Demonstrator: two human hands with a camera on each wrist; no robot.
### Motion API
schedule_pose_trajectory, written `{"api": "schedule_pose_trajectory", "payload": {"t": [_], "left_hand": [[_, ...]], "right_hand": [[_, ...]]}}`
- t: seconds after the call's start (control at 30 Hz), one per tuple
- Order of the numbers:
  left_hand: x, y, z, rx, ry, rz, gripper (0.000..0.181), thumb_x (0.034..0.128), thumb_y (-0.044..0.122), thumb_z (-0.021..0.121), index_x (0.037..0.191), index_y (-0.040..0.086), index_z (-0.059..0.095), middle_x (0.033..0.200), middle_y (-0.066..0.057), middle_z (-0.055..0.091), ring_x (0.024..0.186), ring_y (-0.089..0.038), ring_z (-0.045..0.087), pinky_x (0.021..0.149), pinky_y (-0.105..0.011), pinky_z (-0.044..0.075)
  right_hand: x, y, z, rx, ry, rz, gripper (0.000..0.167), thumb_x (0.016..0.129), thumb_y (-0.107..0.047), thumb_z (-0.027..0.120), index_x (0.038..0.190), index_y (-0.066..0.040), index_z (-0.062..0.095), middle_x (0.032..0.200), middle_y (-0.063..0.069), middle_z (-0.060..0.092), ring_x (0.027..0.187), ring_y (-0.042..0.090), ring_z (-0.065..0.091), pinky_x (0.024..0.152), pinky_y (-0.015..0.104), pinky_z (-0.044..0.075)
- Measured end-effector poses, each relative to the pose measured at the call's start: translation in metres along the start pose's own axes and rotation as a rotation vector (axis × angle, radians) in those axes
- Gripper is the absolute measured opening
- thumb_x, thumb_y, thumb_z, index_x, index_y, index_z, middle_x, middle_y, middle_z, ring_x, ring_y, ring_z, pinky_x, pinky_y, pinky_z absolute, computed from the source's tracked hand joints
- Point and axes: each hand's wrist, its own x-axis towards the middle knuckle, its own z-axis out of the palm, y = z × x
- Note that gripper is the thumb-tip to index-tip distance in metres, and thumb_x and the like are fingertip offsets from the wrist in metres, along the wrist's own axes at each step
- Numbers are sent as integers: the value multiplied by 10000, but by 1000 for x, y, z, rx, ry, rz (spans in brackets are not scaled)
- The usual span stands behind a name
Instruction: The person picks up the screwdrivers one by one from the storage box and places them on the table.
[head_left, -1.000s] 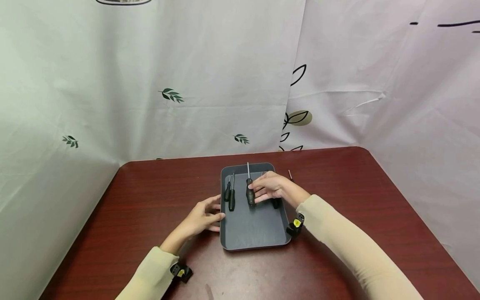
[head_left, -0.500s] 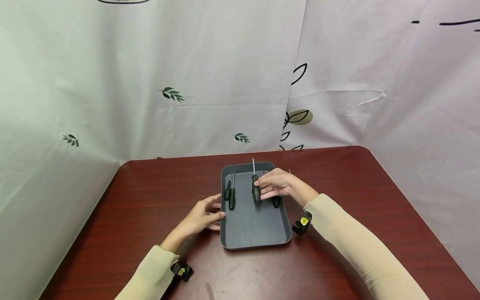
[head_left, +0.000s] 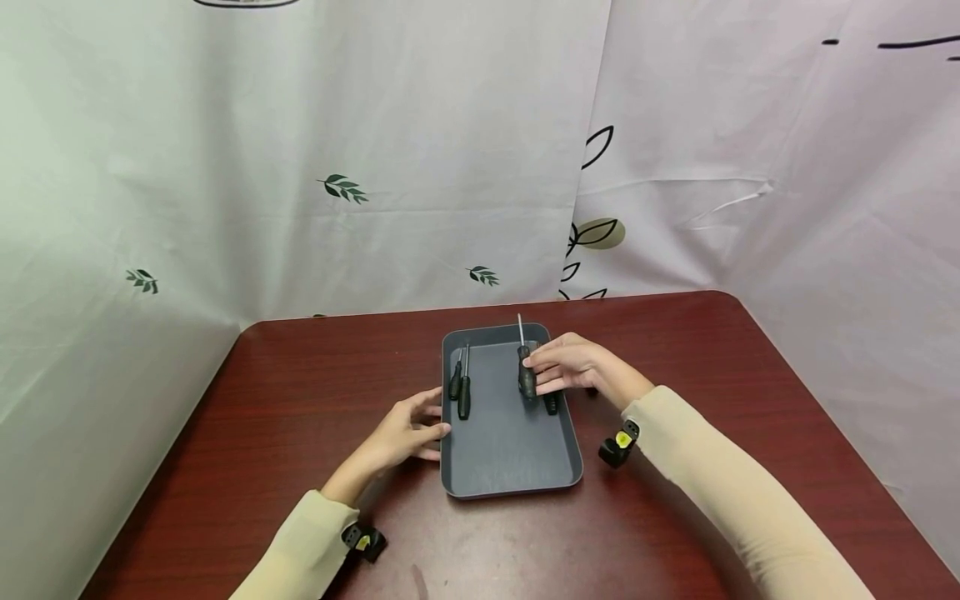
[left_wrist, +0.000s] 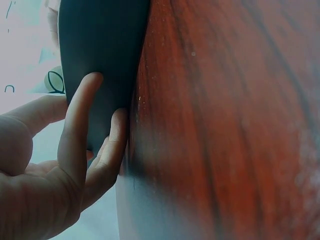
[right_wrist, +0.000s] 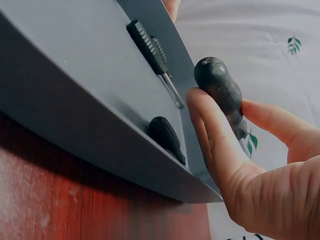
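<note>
In the head view my right hand (head_left: 573, 364) pinches the black handle of a screwdriver (head_left: 527, 373), its shaft pointing away from me. The screwdriver is held above the right part of a grey tray (head_left: 510, 458); the right wrist view shows its rounded handle end between thumb and fingers. At the tray's left side, my left hand (head_left: 405, 432) rests its fairly straight fingers (left_wrist: 80, 120) against the outer wall. Two screwdrivers (head_left: 464, 398) lie along the tray's left inside. Another black-handled screwdriver (head_left: 552, 403) lies at the right inside, partly hidden by my right hand.
The tray stands on a reddish-brown wooden table (head_left: 315, 367). A small dark object (head_left: 592, 391) shows on the table right of the tray, mostly covered by my right hand. White cloth (head_left: 450, 167) with leaf prints hangs behind the table and at its sides.
My right hand has moved to the right with the screwdriver, from the tray's middle towards its right side. The left hand and the tray have stayed in place.
</note>
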Motion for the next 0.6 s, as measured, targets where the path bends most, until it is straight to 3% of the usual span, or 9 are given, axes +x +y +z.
{"api": "schedule_pose_trajectory", "payload": {"t": [0.37,0.6], "left_hand": [[1,0,0,-1,6,3,691,962,-15,634,1546,-43,266,1309,-368,480,1003,-370,671,705,-457,625],[-1,1,0,3,2,3,696,967,9,640,1547,-45,260,1314,-367,476,1027,-377,662,705,-461,626]], "right_hand": [[-6,0,-15,-11,16,0,423,972,-35,613,1340,137,494,1241,276,520,916,269,674,863,427,593],[-8,3,-25,12,25,4,386,966,-28,619,1308,121,518,1044,191,598,856,248,697,845,418,598]]}}
